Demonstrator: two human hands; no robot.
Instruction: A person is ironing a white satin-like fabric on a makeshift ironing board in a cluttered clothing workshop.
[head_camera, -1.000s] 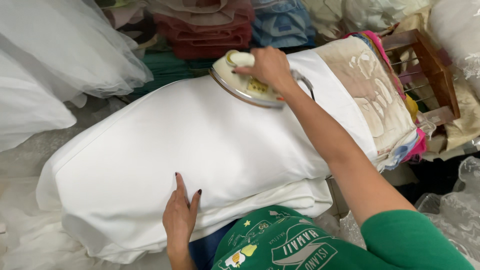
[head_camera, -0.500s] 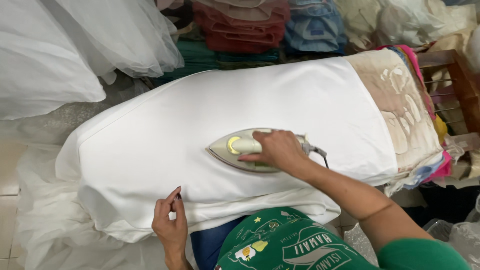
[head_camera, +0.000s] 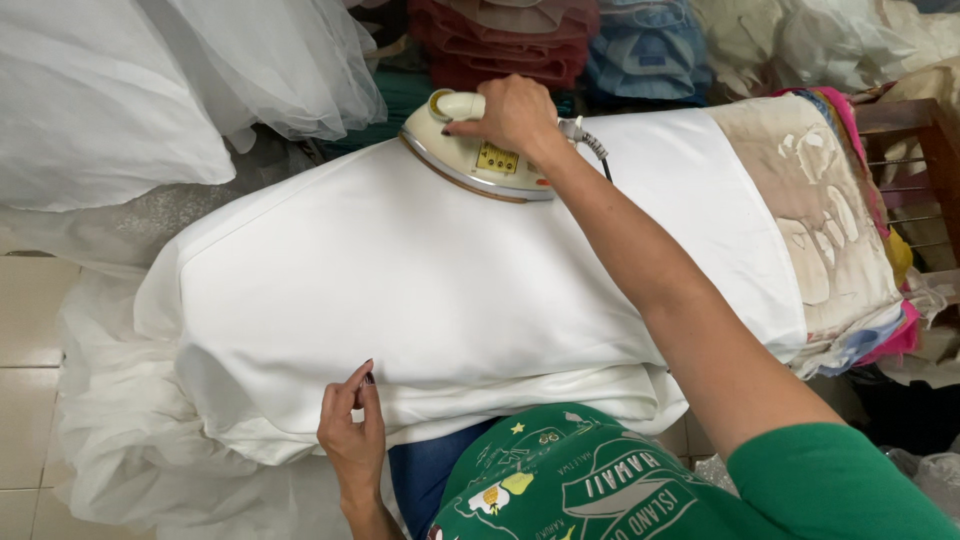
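A white cloth (head_camera: 450, 290) lies spread over a padded ironing board. My right hand (head_camera: 515, 115) grips the handle of a cream electric iron (head_camera: 470, 160), which rests on the cloth's far edge, tip pointing left. Its cord (head_camera: 590, 145) trails off behind my wrist. My left hand (head_camera: 352, 435) pinches the near edge of the cloth between thumb and fingers, at the front of the board.
The board's beige, stained padding (head_camera: 820, 220) shows at the right end over coloured layers. White tulle and bagged fabric (head_camera: 120, 110) pile up at the left. Folded red and blue clothes (head_camera: 560, 40) sit behind the board. A wooden rack (head_camera: 920, 160) stands at right.
The iron has slid from the middle of the cloth to its far edge. My left hand has stayed at the near edge, now pinching the cloth.
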